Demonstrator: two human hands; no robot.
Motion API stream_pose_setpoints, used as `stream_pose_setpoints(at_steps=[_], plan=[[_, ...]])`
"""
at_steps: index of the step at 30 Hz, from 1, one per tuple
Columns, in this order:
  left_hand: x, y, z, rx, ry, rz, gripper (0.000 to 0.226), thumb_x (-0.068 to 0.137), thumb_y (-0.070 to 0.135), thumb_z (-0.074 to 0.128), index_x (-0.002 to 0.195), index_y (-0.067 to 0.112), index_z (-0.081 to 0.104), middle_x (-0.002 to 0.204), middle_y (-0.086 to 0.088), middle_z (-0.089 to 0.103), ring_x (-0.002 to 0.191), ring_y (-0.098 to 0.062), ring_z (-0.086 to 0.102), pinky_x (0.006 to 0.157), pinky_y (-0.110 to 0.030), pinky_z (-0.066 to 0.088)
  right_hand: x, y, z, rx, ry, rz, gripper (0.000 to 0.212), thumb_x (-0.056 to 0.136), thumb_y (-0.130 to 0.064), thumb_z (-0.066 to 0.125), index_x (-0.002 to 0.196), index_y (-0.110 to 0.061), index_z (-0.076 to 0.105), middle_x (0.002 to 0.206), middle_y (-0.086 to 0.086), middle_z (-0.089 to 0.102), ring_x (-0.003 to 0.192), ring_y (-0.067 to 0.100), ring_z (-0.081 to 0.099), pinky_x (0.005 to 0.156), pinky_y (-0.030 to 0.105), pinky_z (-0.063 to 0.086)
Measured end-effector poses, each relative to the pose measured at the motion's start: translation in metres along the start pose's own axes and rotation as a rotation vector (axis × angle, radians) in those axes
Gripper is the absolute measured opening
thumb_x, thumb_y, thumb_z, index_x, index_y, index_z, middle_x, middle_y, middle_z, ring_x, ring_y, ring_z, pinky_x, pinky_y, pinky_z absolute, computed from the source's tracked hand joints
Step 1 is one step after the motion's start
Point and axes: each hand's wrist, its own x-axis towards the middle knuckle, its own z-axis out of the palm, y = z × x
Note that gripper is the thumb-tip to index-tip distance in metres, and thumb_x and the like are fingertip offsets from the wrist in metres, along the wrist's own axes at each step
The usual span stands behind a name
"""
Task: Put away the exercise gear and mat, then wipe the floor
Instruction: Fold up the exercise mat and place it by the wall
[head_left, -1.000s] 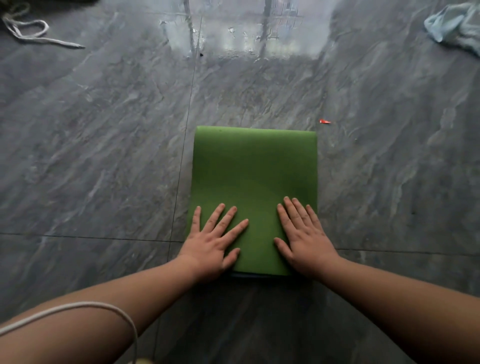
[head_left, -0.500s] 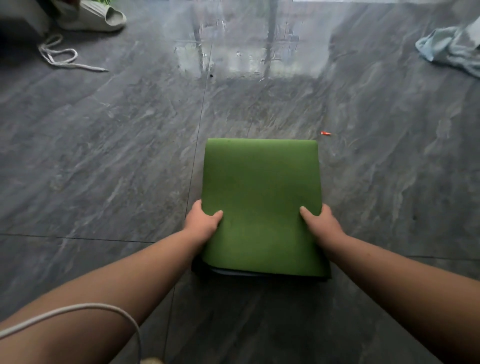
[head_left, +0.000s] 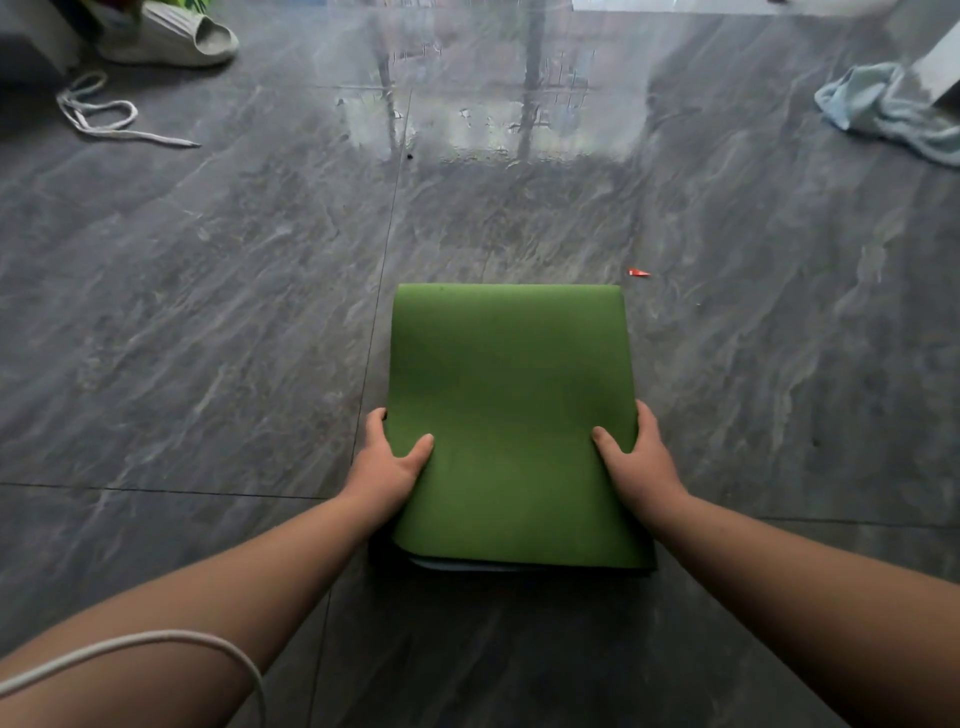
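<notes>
A folded green mat (head_left: 509, 395) is held over the grey marble floor (head_left: 208, 312) in the middle of the view, its near end raised and layered edges showing underneath. My left hand (head_left: 387, 462) grips its left edge, thumb on top and fingers under. On the opposite edge my right hand (head_left: 636, 457) holds it the same way. A light blue cloth (head_left: 883, 111) lies crumpled at the far right.
A white rope (head_left: 104, 117) lies coiled at the far left beside a pale slipper (head_left: 171, 39). A small red scrap (head_left: 639, 273) sits just beyond the mat's right corner. A white cord (head_left: 156, 642) crosses my left forearm.
Both hands went from lying flat on top of the mat to gripping its side edges. The mat's near end has come up off the floor and the view has tipped up.
</notes>
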Motion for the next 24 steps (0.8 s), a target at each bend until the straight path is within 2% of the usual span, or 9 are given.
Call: stream_pose_setpoints(at_steps=[4,9,11,13,15,16,20,22,24], plan=[[-0.010,0.000,0.006,0.045,0.058,0.089,0.076,0.088,0.050,0.061,0.144,0.040,0.012,0.143,-0.007,0.048,0.124,-0.032,0.051,0.106,-0.044,0.041,-0.004,0.011,-0.003,0.005,0.019,-0.038,0.074,0.094,-0.036,0.059,0.150,-0.047,0.011,0.148,0.005,0.044,0.131,0.028,0.047,0.112,0.049,0.037],[-0.046,0.021,-0.003,-0.049,0.084,0.188,0.080,0.088,0.038,0.066,0.145,0.048,0.012,0.149,0.003,0.042,0.129,-0.016,0.046,0.111,-0.036,0.035,-0.030,0.003,-0.029,-0.001,0.022,-0.036,0.077,0.096,-0.031,0.058,0.154,-0.042,0.008,0.152,0.000,0.041,0.132,0.021,0.045,0.113,0.039,0.035],[-0.075,0.033,-0.013,-0.070,0.063,0.168,0.079,0.089,0.033,0.067,0.149,0.042,0.016,0.144,0.009,0.041,0.127,-0.009,0.045,0.109,-0.024,0.033,-0.056,-0.007,-0.048,0.018,0.026,-0.012,0.077,0.096,-0.031,0.059,0.155,-0.039,0.011,0.153,-0.005,0.038,0.133,0.015,0.043,0.113,0.033,0.032],[-0.110,0.051,-0.028,-0.080,0.045,0.122,0.076,0.090,0.025,0.067,0.152,0.031,0.022,0.135,0.013,0.042,0.120,-0.001,0.044,0.096,-0.004,0.030,-0.090,-0.024,-0.070,0.052,0.035,0.017,0.075,0.094,-0.031,0.062,0.155,-0.036,0.018,0.153,-0.008,0.038,0.134,0.011,0.043,0.114,0.034,0.033],[-0.149,0.077,-0.049,-0.080,0.029,0.079,0.073,0.091,0.020,0.067,0.152,0.024,0.027,0.131,0.013,0.043,0.114,0.004,0.044,0.085,0.006,0.028,-0.130,-0.047,-0.097,0.082,0.043,0.067,0.071,0.092,-0.030,0.064,0.153,-0.029,0.027,0.150,-0.006,0.044,0.130,0.011,0.048,0.111,0.034,0.038],[-0.170,0.093,-0.063,-0.081,0.018,0.064,0.072,0.090,0.019,0.067,0.151,0.022,0.029,0.132,0.012,0.044,0.114,0.004,0.045,0.086,0.005,0.029,-0.152,-0.064,-0.114,0.100,0.048,0.102,0.067,0.092,-0.028,0.065,0.151,-0.024,0.032,0.146,-0.003,0.048,0.125,0.012,0.051,0.108,0.033,0.041],[-0.256,0.191,-0.130,-0.061,-0.044,0.018,0.066,0.090,0.018,0.067,0.147,0.019,0.034,0.128,0.010,0.046,0.113,-0.006,0.048,0.095,-0.018,0.035,-0.236,-0.151,-0.200,0.169,0.109,0.196,0.054,0.091,-0.020,0.067,0.139,-0.013,0.045,0.128,0.005,0.058,0.111,0.018,0.058,0.098,0.033,0.047],[-0.302,0.253,-0.167,-0.053,-0.064,0.021,0.062,0.090,0.019,0.068,0.144,0.017,0.038,0.123,0.007,0.049,0.111,-0.011,0.052,0.093,-0.022,0.037,-0.277,-0.204,-0.251,0.185,0.143,0.214,0.053,0.091,-0.020,0.067,0.139,-0.014,0.044,0.126,0.005,0.057,0.109,0.018,0.058,0.096,0.033,0.047],[-0.348,0.319,-0.202,-0.051,-0.086,0.087,0.058,0.090,0.017,0.067,0.141,0.016,0.039,0.120,0.005,0.051,0.108,-0.014,0.054,0.088,-0.020,0.038,-0.319,-0.260,-0.304,0.180,0.181,0.201,0.054,0.093,-0.022,0.065,0.141,-0.014,0.042,0.124,0.001,0.055,0.108,0.016,0.056,0.095,0.031,0.045]])
